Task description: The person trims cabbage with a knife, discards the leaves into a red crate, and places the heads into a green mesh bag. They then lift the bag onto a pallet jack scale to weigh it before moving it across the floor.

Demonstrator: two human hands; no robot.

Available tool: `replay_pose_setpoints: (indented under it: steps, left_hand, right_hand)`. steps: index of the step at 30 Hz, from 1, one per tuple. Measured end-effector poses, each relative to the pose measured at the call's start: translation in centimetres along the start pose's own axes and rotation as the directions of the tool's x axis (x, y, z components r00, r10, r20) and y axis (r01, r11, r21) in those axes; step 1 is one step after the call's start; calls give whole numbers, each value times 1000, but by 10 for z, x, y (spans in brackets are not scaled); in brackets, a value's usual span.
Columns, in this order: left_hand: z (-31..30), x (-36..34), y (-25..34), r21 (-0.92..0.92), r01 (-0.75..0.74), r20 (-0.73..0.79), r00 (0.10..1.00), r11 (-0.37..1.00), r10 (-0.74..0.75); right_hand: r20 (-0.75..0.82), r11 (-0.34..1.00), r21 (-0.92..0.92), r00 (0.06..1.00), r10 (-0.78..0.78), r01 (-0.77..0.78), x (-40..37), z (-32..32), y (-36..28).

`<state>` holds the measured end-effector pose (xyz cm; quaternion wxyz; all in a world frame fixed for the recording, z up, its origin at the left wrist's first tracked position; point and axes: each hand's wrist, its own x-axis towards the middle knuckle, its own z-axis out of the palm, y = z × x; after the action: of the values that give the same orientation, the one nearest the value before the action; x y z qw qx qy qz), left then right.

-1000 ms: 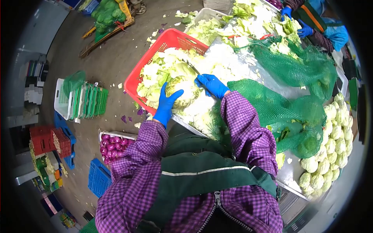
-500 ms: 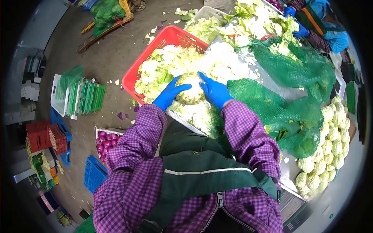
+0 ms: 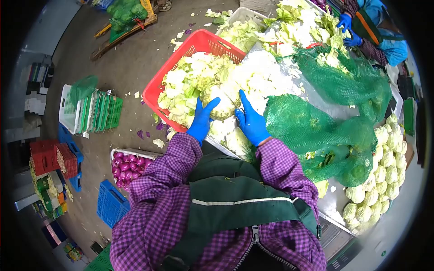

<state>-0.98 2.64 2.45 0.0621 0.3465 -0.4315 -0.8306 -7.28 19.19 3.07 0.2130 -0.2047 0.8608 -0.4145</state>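
Both my hands wear blue gloves. My left hand (image 3: 202, 118) has its fingers spread at the lower left side of a pale green cabbage (image 3: 218, 103). To the cabbage's right, my right hand (image 3: 252, 119) is spread too, its fingertips near the cabbage and nothing in its palm. The cabbage rests among loose leaves at the edge of a red basket (image 3: 158, 86) filled with cabbage leaves (image 3: 185, 77). A green mesh bag (image 3: 294, 122) lies on the metal table just right of my right hand.
Stripped cabbages (image 3: 379, 171) are piled at the right. Red onions (image 3: 129, 168) fill a crate on the floor at the left, near a blue crate (image 3: 110, 204) and stacked green baskets (image 3: 106, 110). A co-worker's gloved hands (image 3: 350, 31) handle leaves at the upper right.
My hands have come down toward my body and loosened from the cabbage, which sits slightly lower and to the left. The co-worker's hands have moved closer together.
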Motion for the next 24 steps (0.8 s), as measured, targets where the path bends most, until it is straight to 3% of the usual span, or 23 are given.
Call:
replay_pose_setpoints:
  steps: [2, 4, 6, 8, 10, 12, 14, 15, 16, 19, 24]
  left_hand:
    - [3, -3, 1, 18, -25, 29, 999, 1000, 25]
    - [2, -4, 2, 34, -54, 57, 997, 998, 52]
    - [-6, -3, 3, 11, 6, 117, 993, 1000, -7]
    - [-16, 4, 2, 107, -38, 87, 996, 994, 29]
    - [-30, 14, -8, -51, -9, 203, 979, 999, 19]
    - [-19, 4, 13, -50, 27, 216, 976, 998, -16]
    - [-22, 6, 18, 80, 83, 236, 967, 993, -100]
    - [-24, 7, 18, 78, 91, 234, 966, 993, -107]
    - [-23, 10, 18, 93, 79, 265, 959, 992, -101]
    - [-20, 9, 21, 144, 39, 292, 953, 989, -80]
    - [-20, 13, 19, 240, -24, 282, 958, 970, -46]
  right_hand:
    - [-41, 998, -30, 998, -56, 55, 1, 9, -2]
    - [-83, 993, 6, 989, 121, -121, 17, 12, -4]
    - [-126, 929, 242, 941, 315, -279, 55, 27, 65]
    - [-182, 978, 87, 962, 201, -188, 59, 27, 71]
    - [-150, 976, 5, 965, 217, -219, 47, 17, 71]
    - [-131, 973, -70, 969, 210, -220, 43, -4, 43]
    - [-241, 990, -142, 969, -60, 26, 20, -20, 7]
    - [-222, 973, -175, 957, -186, 149, 16, -19, 10]
    - [-223, 974, -177, 958, -182, 144, 12, -19, 7]
    - [91, 927, -303, 975, -204, 222, 10, -17, -8]
    - [61, 951, -215, 974, -216, 224, 56, 10, 19]
